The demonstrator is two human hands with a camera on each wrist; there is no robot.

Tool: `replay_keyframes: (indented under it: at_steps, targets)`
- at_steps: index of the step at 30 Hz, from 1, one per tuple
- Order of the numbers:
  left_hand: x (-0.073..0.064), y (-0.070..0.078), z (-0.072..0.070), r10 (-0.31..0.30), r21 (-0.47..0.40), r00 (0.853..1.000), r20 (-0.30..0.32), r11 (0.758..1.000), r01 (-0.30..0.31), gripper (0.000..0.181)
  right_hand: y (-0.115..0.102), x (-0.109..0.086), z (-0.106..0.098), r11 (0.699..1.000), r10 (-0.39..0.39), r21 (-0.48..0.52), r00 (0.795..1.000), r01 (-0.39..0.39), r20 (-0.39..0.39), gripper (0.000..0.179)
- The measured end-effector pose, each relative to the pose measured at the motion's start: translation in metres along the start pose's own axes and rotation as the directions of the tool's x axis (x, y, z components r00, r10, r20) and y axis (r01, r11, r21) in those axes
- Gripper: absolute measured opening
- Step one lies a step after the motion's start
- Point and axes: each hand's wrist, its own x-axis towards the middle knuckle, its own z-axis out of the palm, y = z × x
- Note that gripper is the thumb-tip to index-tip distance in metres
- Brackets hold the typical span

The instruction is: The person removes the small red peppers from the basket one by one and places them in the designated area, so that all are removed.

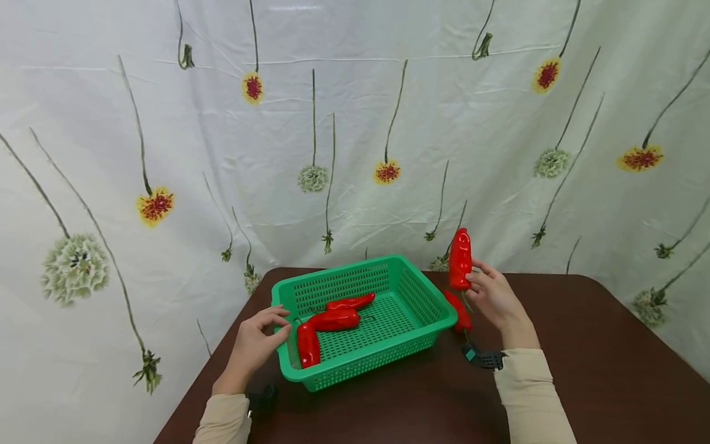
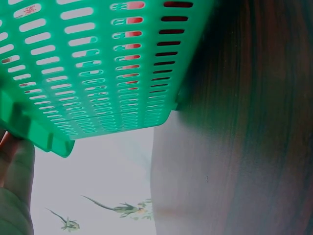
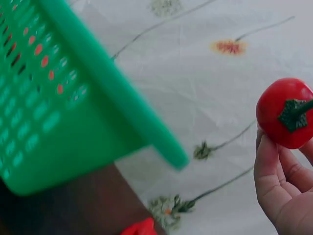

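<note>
- Currently, the person's right hand [image 1: 493, 296] holds a glossy red elongated pepper [image 1: 460, 259] above the table, just beyond the basket's right end; thumb and fingers pinch it near its green stem end, with the stem pointing down and the body standing nearly upright
- The left hand [image 1: 257, 336] is at the left rim of a green rectangular plastic basket [image 1: 371, 362] with slotted walls; its fingers are bent, with a narrow gap to the thumb, and whether they grip the rim or merely touch it cannot be told
- Three more shiny red peppers lie inside that basket, towards its left side: a slim one [image 1: 352, 301] at the back, a thicker one [image 1: 334, 319] in the middle and a blunt one [image 1: 307, 345] near the front left corner
- Another red pepper [image 1: 459, 313] lies on the dark brown wooden table [image 1: 582, 345], just beside the basket's right end and partly hidden by it
- The smooth skin and the low pinch could let the held pepper tip or slide out, since most of its length stands unsupported above the fingers
- A low pass could knock the pepper on the raised rim, and a loose left hand could then let the basket shift
</note>
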Motion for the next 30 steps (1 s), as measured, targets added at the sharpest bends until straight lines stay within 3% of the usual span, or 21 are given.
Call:
replay_keyframes:
  at_steps: [6,14,25,30]
  targets:
    - [0.000,0.001,-0.002,0.002,-0.004,1.000,-0.002,1.000,-0.002,0.004,0.013,0.004,-0.020,0.988,0.105,-0.100,0.986,-0.119,-0.130,0.058]
    - [-0.001,0.001,-0.001,0.004,0.001,1.000,-0.003,1.000,-0.004,0.005,0.042,0.008,-0.038,0.953,0.184,-0.192,0.951,-0.235,-0.248,0.060]
    - [-0.001,0.001,-0.001,0.009,-0.002,1.000,-0.001,1.000,-0.009,0.005,0.066,0.008,-0.052,0.913,0.163,-0.281,0.895,-0.297,-0.415,0.051]
    - [-0.001,0.001,-0.002,0.006,-0.015,1.000,0.001,1.000,-0.006,0.005,0.076,0.006,-0.057,0.888,0.149,-0.334,0.885,-0.317,-0.442,0.051]
